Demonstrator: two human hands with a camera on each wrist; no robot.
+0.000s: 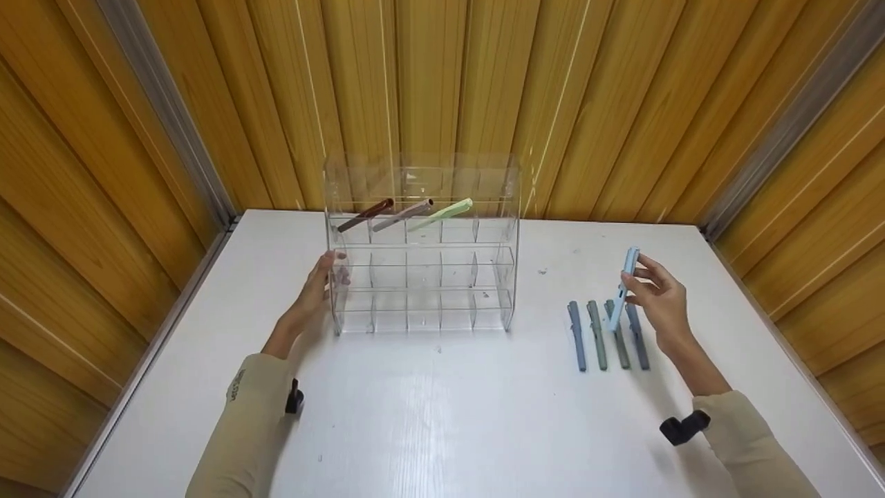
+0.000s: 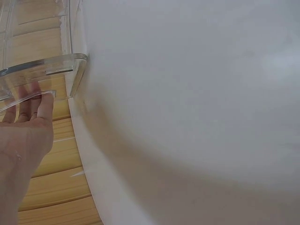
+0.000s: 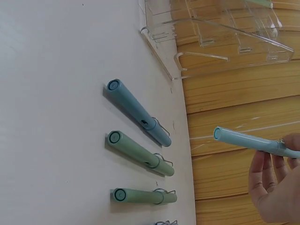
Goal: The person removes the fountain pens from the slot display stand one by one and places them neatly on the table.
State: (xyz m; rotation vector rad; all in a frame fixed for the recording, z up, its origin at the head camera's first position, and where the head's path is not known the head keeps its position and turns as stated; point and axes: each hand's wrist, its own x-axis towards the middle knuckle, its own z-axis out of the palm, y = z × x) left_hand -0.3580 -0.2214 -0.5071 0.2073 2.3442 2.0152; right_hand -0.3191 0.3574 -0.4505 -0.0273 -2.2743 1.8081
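Note:
My left hand grips the left side of a clear acrylic pen rack; its fingers show partly through the clear panel. To the right, my right hand pinches a light blue pen between thumb and fingers, raised and tilted over the row on the table. That row holds a blue pen, a green pen, another green pen and a dark blue pen. In the rack's top tier lean a dark red pen, a greyish-pink pen and a light green pen.
The rack stands near the back of a white table, its lower tiers divided into small compartments. Yellow wood-look panels rise behind and at both sides. A black wrist camera sits on the right sleeve.

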